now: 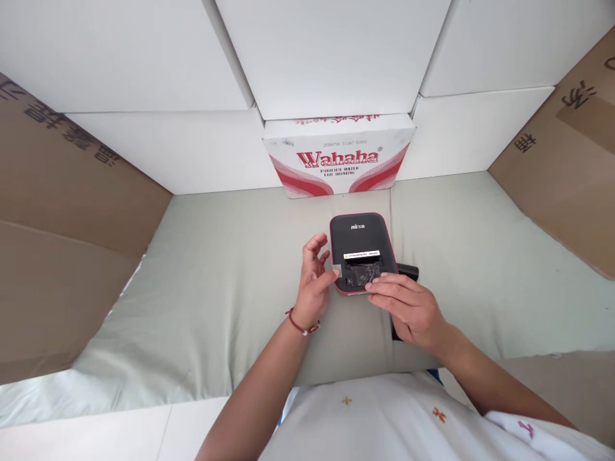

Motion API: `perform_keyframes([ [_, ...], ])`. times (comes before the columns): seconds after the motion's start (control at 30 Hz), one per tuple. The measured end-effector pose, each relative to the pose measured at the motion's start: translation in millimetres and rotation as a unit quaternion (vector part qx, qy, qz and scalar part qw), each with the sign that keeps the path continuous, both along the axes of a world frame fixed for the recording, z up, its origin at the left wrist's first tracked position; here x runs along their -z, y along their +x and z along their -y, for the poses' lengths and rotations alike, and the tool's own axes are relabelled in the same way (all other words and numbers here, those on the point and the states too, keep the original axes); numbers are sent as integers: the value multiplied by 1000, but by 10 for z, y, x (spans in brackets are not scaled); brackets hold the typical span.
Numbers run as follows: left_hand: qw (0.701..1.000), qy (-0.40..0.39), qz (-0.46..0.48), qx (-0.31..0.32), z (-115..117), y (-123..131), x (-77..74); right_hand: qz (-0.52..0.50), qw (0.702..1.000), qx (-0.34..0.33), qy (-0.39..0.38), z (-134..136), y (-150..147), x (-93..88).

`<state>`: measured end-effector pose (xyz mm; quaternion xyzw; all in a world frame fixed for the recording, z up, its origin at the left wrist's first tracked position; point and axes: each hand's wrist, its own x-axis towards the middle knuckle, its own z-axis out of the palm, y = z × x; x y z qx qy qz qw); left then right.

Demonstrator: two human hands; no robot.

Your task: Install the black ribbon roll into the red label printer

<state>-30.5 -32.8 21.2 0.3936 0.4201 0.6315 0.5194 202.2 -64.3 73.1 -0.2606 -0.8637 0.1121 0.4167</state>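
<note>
A small black printer (358, 238) with a red rim lies on the cloth in front of me, a white warning strip across its middle. Below the strip is a recess, and a crinkled clear plastic piece (364, 275) sits over it. My left hand (314, 275) is at the left edge, its thumb on a pale tape tab (337, 270) and its other fingers apart, off the body. At the lower right corner my right hand (408, 304) rests bent fingers over the printer, tips touching the plastic; its thumb is partly hidden.
A black cylindrical thing (409, 271) pokes out beside the printer's right side. Behind stands a red and white Wahaha water carton (339, 163) against stacked white boxes (331, 57). Brown cardboard boxes (72, 243) flank the green cloth (230, 275) on both sides.
</note>
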Motion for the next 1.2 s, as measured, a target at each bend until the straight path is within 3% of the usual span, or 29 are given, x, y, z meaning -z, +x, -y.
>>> perform_keyframes([
  [0.2,989,-46,120,77,-30,6,46,-2,1000,11,7,-6,-2,-41],
  [0.37,982,-75,130,113,-41,-62,32,7,1000,11,2,-10,46,-71],
  [0.67,983,-56,144,102,-51,-15,43,-2,1000,9,9,-25,32,-55],
  [0.83,988,-27,121,92,-31,46,123,-7,999,-5,-50,-113,109,-255],
  [0.93,990,-12,116,81,-37,74,148,23,991,39,-129,-327,81,-460],
  [1.03,990,-7,115,81,-46,87,163,201,958,116,-167,-628,-113,-666],
  [1.13,990,-2,112,83,-56,81,185,417,876,144,-195,-892,-424,-812],
  [1.2,991,-3,108,82,-62,69,203,493,833,143,-206,-1008,-620,-851],
])
